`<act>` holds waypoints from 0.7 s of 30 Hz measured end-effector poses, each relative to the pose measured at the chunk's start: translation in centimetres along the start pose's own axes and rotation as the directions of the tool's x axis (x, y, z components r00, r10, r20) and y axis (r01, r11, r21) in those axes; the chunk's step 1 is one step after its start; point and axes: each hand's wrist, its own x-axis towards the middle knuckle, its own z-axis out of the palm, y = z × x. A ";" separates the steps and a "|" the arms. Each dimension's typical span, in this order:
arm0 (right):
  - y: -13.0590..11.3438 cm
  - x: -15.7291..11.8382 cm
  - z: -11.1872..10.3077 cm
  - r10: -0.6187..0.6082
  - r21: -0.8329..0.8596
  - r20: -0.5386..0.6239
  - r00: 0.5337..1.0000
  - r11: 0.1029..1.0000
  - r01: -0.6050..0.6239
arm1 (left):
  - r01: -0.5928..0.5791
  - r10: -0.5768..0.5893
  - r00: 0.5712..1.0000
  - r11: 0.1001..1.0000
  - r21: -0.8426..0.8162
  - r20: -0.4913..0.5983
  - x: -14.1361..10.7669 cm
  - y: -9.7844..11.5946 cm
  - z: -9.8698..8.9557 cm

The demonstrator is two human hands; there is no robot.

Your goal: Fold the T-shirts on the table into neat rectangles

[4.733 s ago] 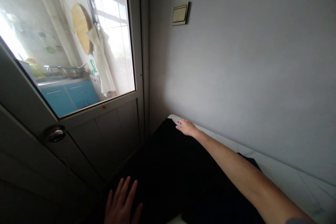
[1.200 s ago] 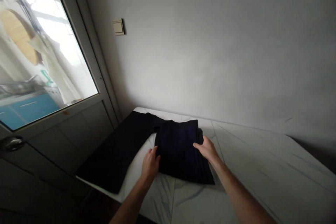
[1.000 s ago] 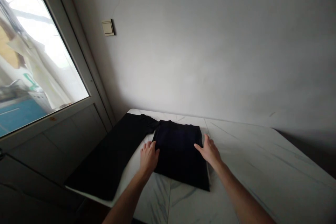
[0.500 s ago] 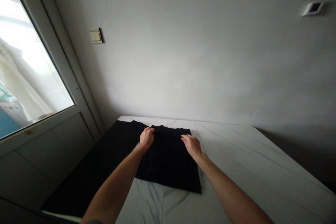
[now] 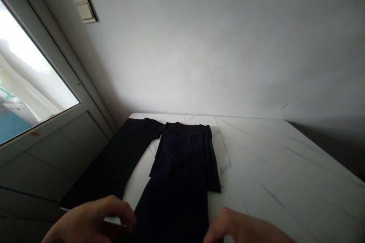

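Note:
A black long-sleeved garment (image 5: 179,152) lies on a white marble table (image 5: 270,167). One long sleeve (image 5: 114,163) runs to the lower left. Its body stretches down past a stepped, layered edge to the bottom of the view. My left hand (image 5: 91,220) sits at the lower edge of the view, fingers curled against the cloth's left side. My right hand (image 5: 239,228) is at the bottom too, beside the cloth's right side. Only parts of both hands show, so any grip is hidden.
A grey door (image 5: 57,159) with a glass pane (image 5: 28,76) stands left of the table. A beige wall switch (image 5: 85,10) sits high on the pale wall (image 5: 199,53) behind the table.
Both hands have moved from the collar down to the bottom of the view. The black cloth now reaches down there, no longer a compact folded block. The view has tilted.

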 end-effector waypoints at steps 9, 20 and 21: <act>5.9 13.4 -6.0 -0.217 -0.480 -0.728 0.650 0.838 -0.258 | -0.324 0.352 0.935 0.901 0.288 -0.050 15.9 2.2 10.3; 9.6 9.8 -7.2 -0.209 -0.298 -0.927 0.312 0.915 -0.271 | -0.264 0.314 0.926 0.936 0.234 -0.211 20.5 0.4 11.2; 10.5 7.8 -7.4 -0.176 -0.258 -0.947 0.268 0.915 -0.309 | -0.211 0.225 0.921 0.974 0.077 -0.320 20.7 -0.2 10.7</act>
